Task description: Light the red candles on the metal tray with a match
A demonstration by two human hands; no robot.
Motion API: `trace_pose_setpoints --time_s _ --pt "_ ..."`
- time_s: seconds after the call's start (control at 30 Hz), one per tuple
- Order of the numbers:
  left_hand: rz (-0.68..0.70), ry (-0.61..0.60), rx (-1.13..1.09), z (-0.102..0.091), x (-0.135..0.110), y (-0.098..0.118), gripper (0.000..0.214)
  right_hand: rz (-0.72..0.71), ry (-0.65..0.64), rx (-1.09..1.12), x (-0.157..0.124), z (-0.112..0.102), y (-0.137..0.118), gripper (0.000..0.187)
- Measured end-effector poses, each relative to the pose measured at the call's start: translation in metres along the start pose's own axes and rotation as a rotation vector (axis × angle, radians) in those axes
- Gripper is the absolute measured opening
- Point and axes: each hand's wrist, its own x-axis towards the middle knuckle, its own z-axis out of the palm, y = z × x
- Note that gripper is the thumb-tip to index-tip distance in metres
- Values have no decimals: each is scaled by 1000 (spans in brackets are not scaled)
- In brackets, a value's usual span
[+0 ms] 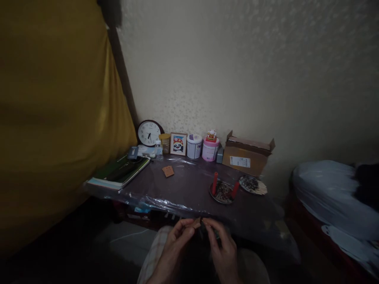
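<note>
Both my hands are low in the view, just in front of the near edge of a dark table (pixel 189 185) covered in clear plastic. My left hand (pixel 177 240) has its fingers curled and pinched together at a small dark object (pixel 204 230) held between the two hands. My right hand (pixel 222 246) pinches the same dark object from the other side. The light is dim and I cannot make out what the object is. On the table beyond the hands stands a round dish (pixel 222 192) with small dark bits and two red sticks.
A second plate of bits (pixel 252 184) lies right of the dish. Along the wall stand a clock (pixel 149 133), a framed picture (pixel 178 144), two tubs (pixel 202 146) and a cardboard box (pixel 247 154). Books (pixel 120 173) lie left, a yellow curtain (pixel 53 118) hangs left, bedding (pixel 328 193) right.
</note>
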Motion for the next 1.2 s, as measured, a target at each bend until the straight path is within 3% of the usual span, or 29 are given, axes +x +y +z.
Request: trace_pose_setpoints --time_s 0.23,0.57,0.93,1.2 --pt "24 -21 19 0 4 -1 21 -24 -28 31 3 1 9 15" --pt "23 38 62 0 8 1 27 -50 -38 58 6 5 11 15" --pt "1 71 25 -4 10 -1 24 -13 -75 47 5 4 14 16" --pt "-12 79 21 6 4 9 17 -51 -62 44 7 3 11 17"
